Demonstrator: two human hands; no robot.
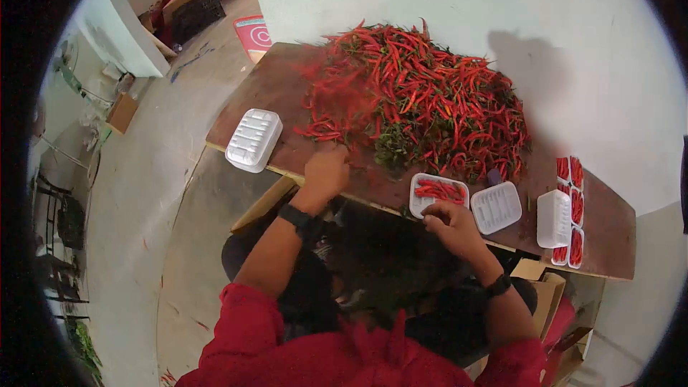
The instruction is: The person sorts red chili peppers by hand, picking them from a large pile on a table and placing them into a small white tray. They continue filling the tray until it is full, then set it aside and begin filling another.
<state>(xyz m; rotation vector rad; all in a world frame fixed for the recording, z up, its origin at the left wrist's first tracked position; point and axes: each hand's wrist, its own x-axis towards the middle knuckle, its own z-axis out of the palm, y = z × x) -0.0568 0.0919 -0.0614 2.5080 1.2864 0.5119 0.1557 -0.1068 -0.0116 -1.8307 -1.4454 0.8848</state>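
My left hand (327,172) is at the near edge of the brown table, just below the left part of a large heap of red chili peppers (430,86). Its fingers are curled, and what they hold, if anything, is too small to make out. At the near edge, my right hand (453,226) has thumb and fingers bent towards each other beside a white tray (416,204) that holds some red chilies (440,190). Whether a chili is between those fingers cannot be seen. An empty white tray (496,208) lies just right of the filled one.
White trays (254,140) stand stacked at the table's left end. On the right, another white stack (554,219) stands beside several chili-filled trays (576,208). Cardboard boxes (548,301) are below the right side. A white wall (573,43) rises behind the table (244,100).
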